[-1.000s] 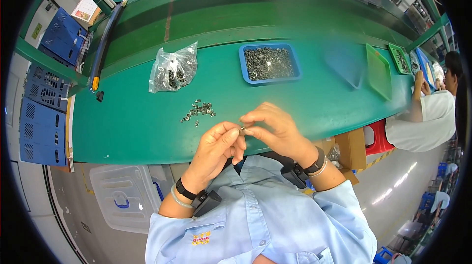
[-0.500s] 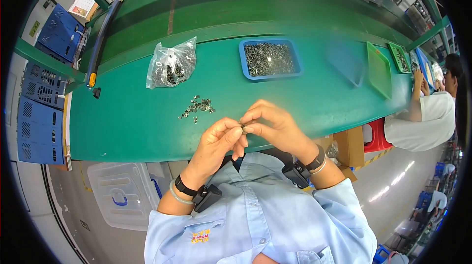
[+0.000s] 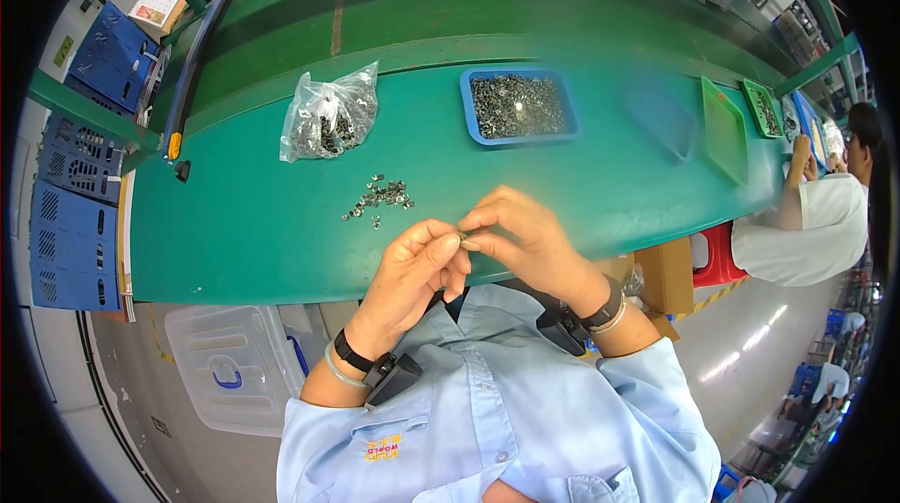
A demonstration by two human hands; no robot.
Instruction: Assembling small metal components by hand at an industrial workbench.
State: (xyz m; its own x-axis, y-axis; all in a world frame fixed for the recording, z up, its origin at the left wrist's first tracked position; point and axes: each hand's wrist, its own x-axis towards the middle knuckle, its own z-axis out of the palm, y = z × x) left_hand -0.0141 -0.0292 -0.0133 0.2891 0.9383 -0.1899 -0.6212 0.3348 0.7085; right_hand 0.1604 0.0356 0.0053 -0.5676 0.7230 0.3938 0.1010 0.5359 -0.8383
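Note:
My left hand (image 3: pixel 420 264) and my right hand (image 3: pixel 527 239) meet at the fingertips over the table's near edge. Pinched between both thumbs and forefingers is a tiny dark metal part (image 3: pixel 461 237), mostly covered by the fingers. Just beyond the left hand lies a loose pile of small shiny metal parts (image 3: pixel 382 195) on the green tabletop. Farther back, a blue tray (image 3: pixel 466 111) is filled with many similar small parts. A clear plastic bag (image 3: pixel 323 109) with more of these parts stands to its left.
A green tray (image 3: pixel 724 133) and a smaller green tray (image 3: pixel 761 109) lie to the right, near a seated co-worker (image 3: pixel 802 231). Blue crates (image 3: pixel 75 240) stand at the left. Below the table are a clear lidded box (image 3: pixel 230 367) and a cardboard box (image 3: pixel 667 278).
Both hands stay together with fingertips pinched on the small part, hardly moving. The view has shifted slightly. The loose pile, tray and bag look the same.

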